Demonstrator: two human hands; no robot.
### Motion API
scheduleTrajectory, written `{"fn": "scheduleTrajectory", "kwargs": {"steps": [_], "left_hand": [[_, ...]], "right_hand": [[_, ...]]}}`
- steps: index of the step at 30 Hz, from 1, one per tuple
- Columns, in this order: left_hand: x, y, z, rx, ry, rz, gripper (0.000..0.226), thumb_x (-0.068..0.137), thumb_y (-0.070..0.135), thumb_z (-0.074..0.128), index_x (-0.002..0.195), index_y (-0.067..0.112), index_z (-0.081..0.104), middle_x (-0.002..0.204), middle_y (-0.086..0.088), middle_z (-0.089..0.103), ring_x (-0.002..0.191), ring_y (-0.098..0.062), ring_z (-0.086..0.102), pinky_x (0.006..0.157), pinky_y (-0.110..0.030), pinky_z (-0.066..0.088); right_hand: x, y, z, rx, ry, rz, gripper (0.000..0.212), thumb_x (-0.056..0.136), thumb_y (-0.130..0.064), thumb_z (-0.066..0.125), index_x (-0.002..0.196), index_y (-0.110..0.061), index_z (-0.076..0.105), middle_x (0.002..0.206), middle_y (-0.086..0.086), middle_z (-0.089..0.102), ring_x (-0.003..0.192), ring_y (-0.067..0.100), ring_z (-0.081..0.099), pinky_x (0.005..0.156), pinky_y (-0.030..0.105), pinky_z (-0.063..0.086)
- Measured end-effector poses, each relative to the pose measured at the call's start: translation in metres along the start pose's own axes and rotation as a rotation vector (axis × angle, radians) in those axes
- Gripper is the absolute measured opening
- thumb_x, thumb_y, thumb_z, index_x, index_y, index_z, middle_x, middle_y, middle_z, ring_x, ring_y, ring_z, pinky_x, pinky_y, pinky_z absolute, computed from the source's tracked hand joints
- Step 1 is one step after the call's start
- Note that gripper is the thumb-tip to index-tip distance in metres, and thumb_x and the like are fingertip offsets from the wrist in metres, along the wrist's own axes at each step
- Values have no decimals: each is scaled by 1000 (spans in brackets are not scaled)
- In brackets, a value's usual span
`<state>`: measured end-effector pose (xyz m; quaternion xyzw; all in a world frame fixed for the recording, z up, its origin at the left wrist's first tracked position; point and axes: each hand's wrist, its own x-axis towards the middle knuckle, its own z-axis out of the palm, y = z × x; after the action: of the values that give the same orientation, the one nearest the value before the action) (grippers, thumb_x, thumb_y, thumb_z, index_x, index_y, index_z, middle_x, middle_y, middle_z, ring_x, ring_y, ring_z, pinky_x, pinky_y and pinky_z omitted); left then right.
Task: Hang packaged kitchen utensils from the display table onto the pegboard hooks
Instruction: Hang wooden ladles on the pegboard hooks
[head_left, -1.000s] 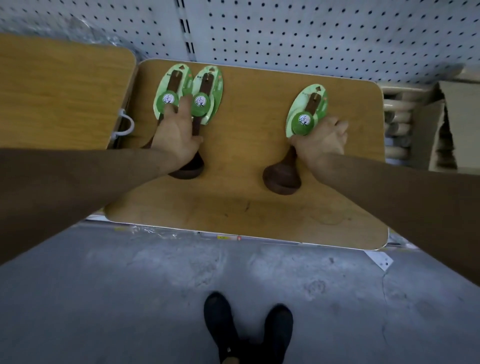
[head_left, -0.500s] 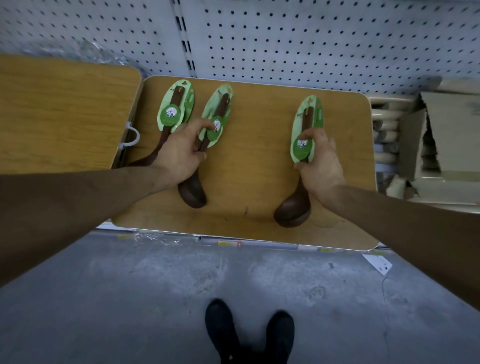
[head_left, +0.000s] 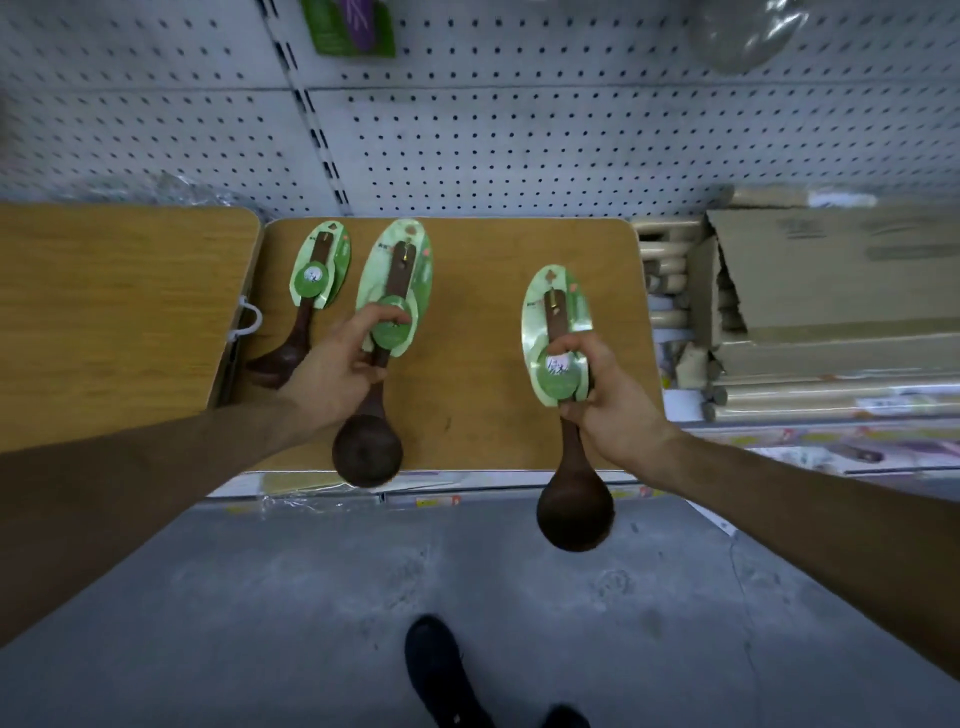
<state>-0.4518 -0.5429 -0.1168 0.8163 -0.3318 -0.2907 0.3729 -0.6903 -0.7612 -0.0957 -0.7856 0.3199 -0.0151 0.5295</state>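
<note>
Three dark wooden ladles with green oval cards are in view. My left hand grips one ladle by its handle, lifted above the wooden display table. My right hand grips a second ladle at its card, raised with the bowl hanging past the table's front edge. A third ladle lies flat at the table's back left. The white pegboard rises behind the table.
A second wooden table adjoins on the left, with a white hook at the gap. Cardboard boxes and rolled goods sit to the right. A green and purple package hangs on the pegboard above. My shoes stand on grey floor.
Both hands have lifted their ladles off the table and toward me. The view has tilted up, showing more of the pegboard.
</note>
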Motion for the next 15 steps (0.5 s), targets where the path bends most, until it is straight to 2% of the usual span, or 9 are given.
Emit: {"fn": "scheduleTrajectory", "kwargs": {"steps": [2, 4, 5, 7, 9, 13, 15], "left_hand": [[-25, 24, -7, -72, -21, 16, 76, 91, -23, 62, 130, 42, 58, 145, 14, 53, 117, -16, 64, 96, -22, 57], [-48, 53, -17, -89, -37, 34, 76, 92, -20, 65, 130, 46, 58, 144, 23, 53, 111, -17, 67, 90, -24, 57], [-59, 73, -23, -95, -36, 47, 76, 92, -18, 67, 131, 46, 58, 144, 20, 54, 110, -20, 68, 89, -29, 58], [-72, 98, -33, -95, -50, 64, 76, 92, -16, 69, 133, 47, 58, 141, 12, 59, 108, -25, 68, 89, -35, 58], [-92, 135, -45, -88, -57, 103, 77, 92, -15, 71, 135, 47, 57, 136, 7, 62, 108, -25, 69, 85, -34, 58], [-139, 206, -64, -95, -53, 180, 74, 91, -13, 73, 132, 46, 58, 124, 15, 65, 90, -3, 69, 64, -19, 55], [-164, 238, -72, -94, -37, 209, 72, 91, -13, 73, 130, 46, 59, 118, 29, 64, 91, 2, 68, 69, -17, 56]], "right_hand": [[-22, -19, -14, 15, -28, -40, 72, 85, 25, 62, 115, -40, 53, 139, 10, 55, 115, 22, 58, 81, 11, 47], [-44, -45, -33, 23, -70, -75, 74, 82, 26, 62, 123, -36, 53, 139, 8, 55, 120, 24, 58, 88, 23, 52], [-58, -62, -47, 1, -94, -96, 75, 82, 25, 63, 127, -35, 51, 141, 7, 54, 122, 25, 57, 90, 27, 53], [-71, -86, -62, -46, -135, -150, 77, 82, 22, 65, 133, -33, 50, 143, 7, 51, 124, 23, 56, 92, 25, 50], [-92, -119, -84, -69, -149, -218, 78, 82, 21, 67, 134, -33, 49, 144, 6, 49, 125, 22, 54, 92, 22, 48], [-138, -178, -119, -94, -132, -338, 82, 81, 18, 73, 132, -42, 48, 144, -1, 46, 128, 18, 54, 99, 30, 54], [-160, -201, -132, -103, -141, -391, 83, 81, 15, 73, 130, -47, 48, 141, -3, 46, 125, 14, 56, 97, 31, 57]]}}
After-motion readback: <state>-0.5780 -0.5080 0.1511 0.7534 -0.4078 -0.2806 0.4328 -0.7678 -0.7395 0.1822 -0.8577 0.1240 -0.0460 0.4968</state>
